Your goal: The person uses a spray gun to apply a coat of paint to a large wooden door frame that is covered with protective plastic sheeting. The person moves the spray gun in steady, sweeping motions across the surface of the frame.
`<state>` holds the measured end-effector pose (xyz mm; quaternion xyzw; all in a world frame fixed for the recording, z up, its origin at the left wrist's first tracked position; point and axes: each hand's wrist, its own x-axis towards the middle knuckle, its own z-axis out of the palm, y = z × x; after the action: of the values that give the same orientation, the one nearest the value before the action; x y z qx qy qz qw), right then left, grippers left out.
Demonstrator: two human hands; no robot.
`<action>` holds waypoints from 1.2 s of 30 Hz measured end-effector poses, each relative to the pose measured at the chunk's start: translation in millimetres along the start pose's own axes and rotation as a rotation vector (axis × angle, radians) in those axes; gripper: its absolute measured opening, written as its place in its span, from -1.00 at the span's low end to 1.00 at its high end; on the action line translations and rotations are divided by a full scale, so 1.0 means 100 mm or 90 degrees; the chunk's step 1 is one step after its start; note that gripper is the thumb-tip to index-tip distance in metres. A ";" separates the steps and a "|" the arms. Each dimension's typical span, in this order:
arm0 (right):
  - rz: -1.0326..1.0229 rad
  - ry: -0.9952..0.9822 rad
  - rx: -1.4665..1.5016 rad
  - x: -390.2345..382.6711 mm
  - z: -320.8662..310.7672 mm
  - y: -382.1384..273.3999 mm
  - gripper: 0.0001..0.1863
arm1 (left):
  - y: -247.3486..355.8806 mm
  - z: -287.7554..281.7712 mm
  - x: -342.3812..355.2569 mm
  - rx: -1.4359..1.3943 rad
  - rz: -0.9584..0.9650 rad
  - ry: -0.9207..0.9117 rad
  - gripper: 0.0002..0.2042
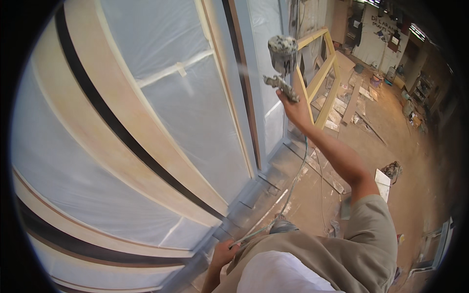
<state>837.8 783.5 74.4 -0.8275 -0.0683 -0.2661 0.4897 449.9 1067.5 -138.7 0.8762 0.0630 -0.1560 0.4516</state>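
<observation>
My right hand is raised at upper centre, closed round a paint-spattered spray gun. A crusted, dark-streaked cup sits on top of the gun. The nozzle points left at a tall framed panel, and a faint pale mist hangs between them. Down at the lower edge, my left hand is closed on a thin greenish air hose. Beside it stand the large frames, with pale wood, black strips and cloudy plastic sheeting taped over their openings.
A yellow wooden frame leans beyond my right hand. Boards and scraps litter the dusty floor. Blue-grey blocks run along the frames' base. At lower right stands a metal-framed item; containers line the back.
</observation>
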 end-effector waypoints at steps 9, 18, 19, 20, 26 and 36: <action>-0.178 0.148 0.059 0.94 -0.40 -1.36 -0.44 | 0.01 -0.26 -0.03 -0.014 0.121 0.072 -0.61; -0.279 0.286 0.135 1.66 -0.59 -2.53 -0.40 | -0.05 -0.29 -0.05 -0.041 0.124 0.098 -0.61; -0.270 0.290 0.148 1.68 -0.60 -2.64 -0.40 | -0.06 -0.29 -0.05 -0.039 0.099 0.095 -0.60; -0.260 0.293 0.160 1.69 -0.62 -2.75 -0.40 | -0.07 -0.29 -0.05 -0.046 0.137 0.118 -0.60; -0.423 0.358 0.261 1.63 -0.41 -2.99 -0.47 | -0.10 -0.37 -0.11 -0.049 0.110 0.130 -0.58; -0.143 0.175 0.055 0.89 0.08 -1.85 -0.42 | -0.12 -0.63 -0.28 -0.024 0.128 0.093 -0.64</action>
<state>847.5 871.3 260.1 -0.7487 -0.1044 -0.4264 0.4967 434.1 1125.9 -104.4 0.8786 0.0108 -0.0447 0.4754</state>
